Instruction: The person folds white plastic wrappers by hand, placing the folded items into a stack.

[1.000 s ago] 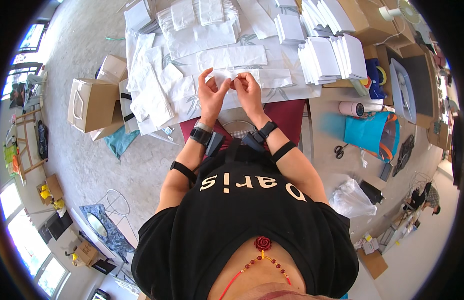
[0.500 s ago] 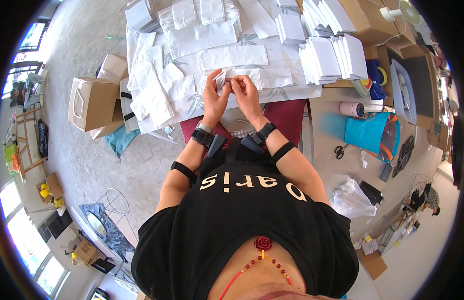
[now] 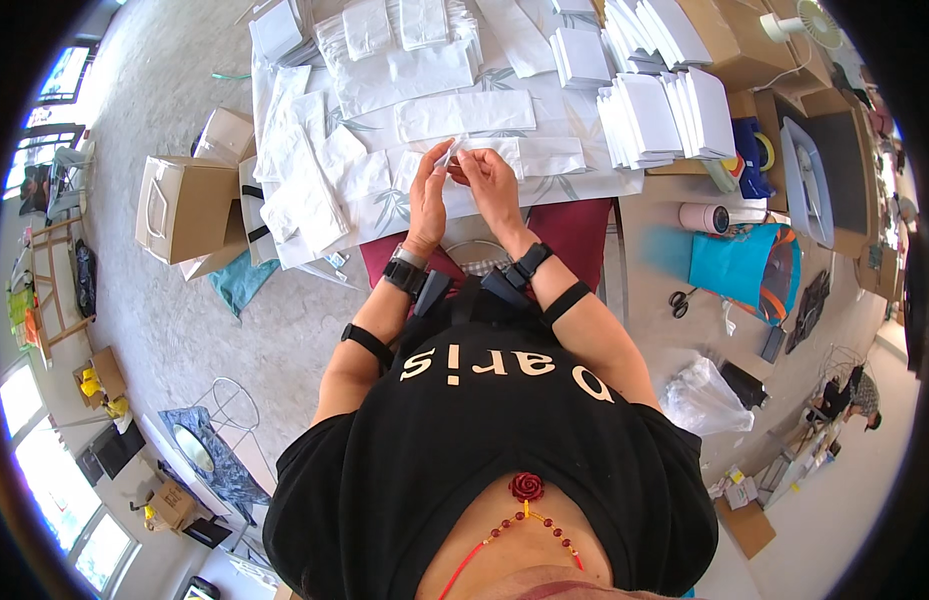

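Note:
My left hand (image 3: pixel 427 200) is above the near edge of the table, its thumb and fingers closed on a small, thin white piece (image 3: pixel 448 154) that looks like folded film or paper. Beside it, my right hand (image 3: pixel 495 188) has its fingers bent together at the same piece; whether they grip it is hidden. Under and just past my hands lie flat white sleeves, one long sleeve (image 3: pixel 464 115) straight ahead and another (image 3: pixel 552 157) to the right. A loose heap of white sleeves (image 3: pixel 309 190) lies to the left.
Layered white sleeves (image 3: pixel 409 75) cover the table's far middle. Stacks of white folded packets (image 3: pixel 644 120) stand at the right. Cardboard boxes (image 3: pixel 184 210) are on the floor at left. A turquoise bag (image 3: pixel 739 270) and scissors (image 3: pixel 679 303) lie right. Another person (image 3: pixel 862 395) sits far right.
My fingers have shifted on the small white piece, which now points up more narrowly between them. My left fingers have straightened somewhat, and the right fingertips have drawn back slightly.

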Tool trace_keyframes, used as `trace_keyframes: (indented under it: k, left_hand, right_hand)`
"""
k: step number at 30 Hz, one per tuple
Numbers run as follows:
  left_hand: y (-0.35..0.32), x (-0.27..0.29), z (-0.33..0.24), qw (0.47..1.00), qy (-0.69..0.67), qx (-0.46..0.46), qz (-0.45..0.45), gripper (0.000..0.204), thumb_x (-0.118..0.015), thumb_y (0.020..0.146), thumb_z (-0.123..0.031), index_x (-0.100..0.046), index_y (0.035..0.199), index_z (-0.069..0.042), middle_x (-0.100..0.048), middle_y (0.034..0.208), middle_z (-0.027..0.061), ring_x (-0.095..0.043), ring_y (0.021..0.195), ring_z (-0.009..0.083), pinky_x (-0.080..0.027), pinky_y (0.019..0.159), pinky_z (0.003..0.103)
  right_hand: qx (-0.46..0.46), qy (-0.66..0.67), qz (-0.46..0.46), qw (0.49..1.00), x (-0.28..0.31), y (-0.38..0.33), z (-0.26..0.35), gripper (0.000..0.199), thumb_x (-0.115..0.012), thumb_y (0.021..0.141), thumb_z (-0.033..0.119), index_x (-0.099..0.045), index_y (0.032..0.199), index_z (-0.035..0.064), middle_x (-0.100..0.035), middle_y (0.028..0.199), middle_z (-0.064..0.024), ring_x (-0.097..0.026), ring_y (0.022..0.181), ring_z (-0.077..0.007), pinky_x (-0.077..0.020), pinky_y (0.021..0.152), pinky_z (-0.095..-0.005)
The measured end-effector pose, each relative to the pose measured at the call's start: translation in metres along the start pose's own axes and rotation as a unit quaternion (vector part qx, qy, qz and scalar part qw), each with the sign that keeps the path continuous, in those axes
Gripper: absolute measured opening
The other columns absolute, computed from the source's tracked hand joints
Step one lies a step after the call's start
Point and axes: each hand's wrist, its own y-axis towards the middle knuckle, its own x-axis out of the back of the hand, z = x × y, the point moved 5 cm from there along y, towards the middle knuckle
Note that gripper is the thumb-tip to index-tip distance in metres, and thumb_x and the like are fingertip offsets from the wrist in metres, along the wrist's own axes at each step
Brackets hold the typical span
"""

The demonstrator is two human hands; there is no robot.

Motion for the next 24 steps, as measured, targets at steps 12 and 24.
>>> trace_keyframes:
  k: [12, 24]
  left_hand:
    - [-0.003, -0.004, -0.002, 0.998, 0.022, -0.058, 0.006, 0.050, -0.043, 0.102, -0.022, -0.053, 0.145, 0.003, -0.059, 0.142, 0.0170, -0.052, 0.134, 0.0258, -0.037, 0.116, 0.037]
    - [0.001, 0.000, 0.014, 0.995, -0.037, -0.041, -0.086, 0.034, -0.060, 0.106, -0.016, -0.060, 0.134, 0.003, -0.069, 0.122, 0.0101, -0.063, 0.104, 0.0123, -0.052, 0.089, 0.027]
  right_hand:
    - [-0.090, 0.032, -0.023, 0.995, 0.002, 0.013, -0.001, 0.029, -0.070, 0.100, 0.024, -0.067, 0.097, -0.0048, -0.073, 0.094, -0.0115, -0.074, 0.083, -0.0177, -0.0609, 0.078, -0.0289]
    - [-0.063, -0.005, 0.046, 0.997, 0.001, 0.015, -0.019, 0.013, -0.066, 0.101, 0.011, -0.067, 0.102, -0.0022, -0.071, 0.094, -0.0042, -0.069, 0.086, -0.0111, -0.0584, 0.081, -0.0266]
